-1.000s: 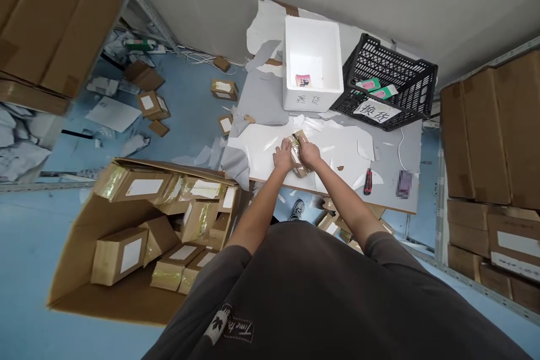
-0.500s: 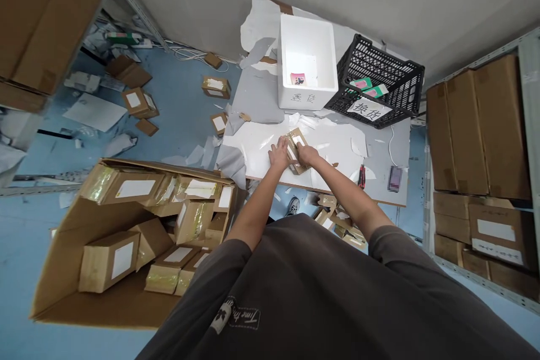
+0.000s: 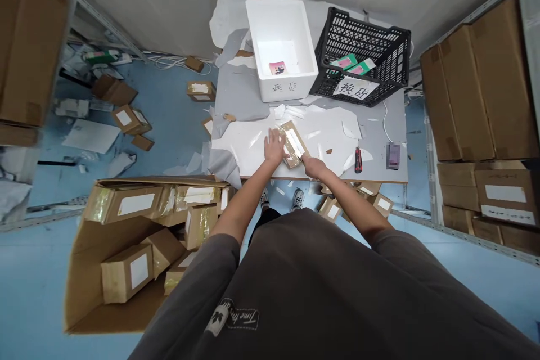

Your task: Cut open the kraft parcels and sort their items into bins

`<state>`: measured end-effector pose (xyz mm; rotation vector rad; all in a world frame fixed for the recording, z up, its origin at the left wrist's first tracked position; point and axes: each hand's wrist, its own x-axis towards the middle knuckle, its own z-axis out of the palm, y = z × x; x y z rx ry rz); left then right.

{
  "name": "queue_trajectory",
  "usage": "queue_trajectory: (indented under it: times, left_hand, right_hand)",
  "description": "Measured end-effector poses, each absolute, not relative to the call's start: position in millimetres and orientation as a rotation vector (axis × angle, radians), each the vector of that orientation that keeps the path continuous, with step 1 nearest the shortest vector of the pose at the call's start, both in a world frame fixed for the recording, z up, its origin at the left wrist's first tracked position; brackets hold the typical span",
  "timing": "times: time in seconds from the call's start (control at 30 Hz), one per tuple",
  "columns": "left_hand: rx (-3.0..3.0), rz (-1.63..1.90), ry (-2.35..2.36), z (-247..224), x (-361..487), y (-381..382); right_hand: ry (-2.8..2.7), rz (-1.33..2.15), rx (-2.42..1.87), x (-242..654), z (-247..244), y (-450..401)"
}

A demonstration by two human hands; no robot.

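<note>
A small taped cardboard box [image 3: 297, 136] with a white label lies on the white paper covering the worktable, turned at an angle. My left hand [image 3: 275, 147] rests on the box's left side, fingers spread. At the near right corner of the box, my right hand [image 3: 314, 167] is closed, its fingertips by the lower end of the label. What those fingers pinch is too small to make out. A red and black utility knife [image 3: 358, 160] lies to the right, apart from both hands.
Behind the box stand a white foam bin [image 3: 287, 89] and a black plastic crate [image 3: 367, 76] holding green-and-pink packets. A large open carton [image 3: 86, 261] of parcels stands at left. Shelves with brown cartons [image 3: 468, 95] flank the right. Parcels [image 3: 201, 90] and scraps litter the floor.
The view has shifted, showing more floor and both shoes. My right hand has moved from the upper right of the box down to its near corner. My left hand stays on the left side.
</note>
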<state>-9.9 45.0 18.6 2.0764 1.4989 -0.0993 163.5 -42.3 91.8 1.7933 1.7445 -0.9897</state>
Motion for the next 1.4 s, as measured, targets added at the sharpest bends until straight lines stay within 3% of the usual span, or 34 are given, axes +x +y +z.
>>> queue_trajectory:
  times: [0.37,0.63,0.8,0.9,1.03,1.13,1.4]
  left_hand:
    - [2.186,-0.283,1.24,22.2,17.3,62.6]
    - [2.322,-0.646,1.207,24.0,29.3,71.1]
    - [2.424,-0.612,1.172,31.0,27.5,64.5]
    - [2.587,-0.523,0.907,35.2,18.0,58.2]
    - [2.631,-0.545,0.634,37.3,7.1,54.8]
    - [2.637,-0.568,0.703,37.7,7.8,52.9]
    - [2.674,-0.475,0.881,35.6,-3.2,19.9]
  right_hand:
    - [1.6,-1.121,1.896,159.9,113.9,-72.5]
    - [1.507,-1.222,2.026,153.9,111.7,-94.9]
    - [1.561,-1.192,2.118,164.5,106.6,-113.6]
    - [1.579,-1.169,2.245,178.9,102.1,-127.0]
    - [1.502,-1.35,2.471,198.5,85.7,-137.6]
    - [1.318,-1.54,2.684,201.6,62.6,-132.9]
    - [1.261,-1.571,2.946,185.5,-0.7,-81.2]
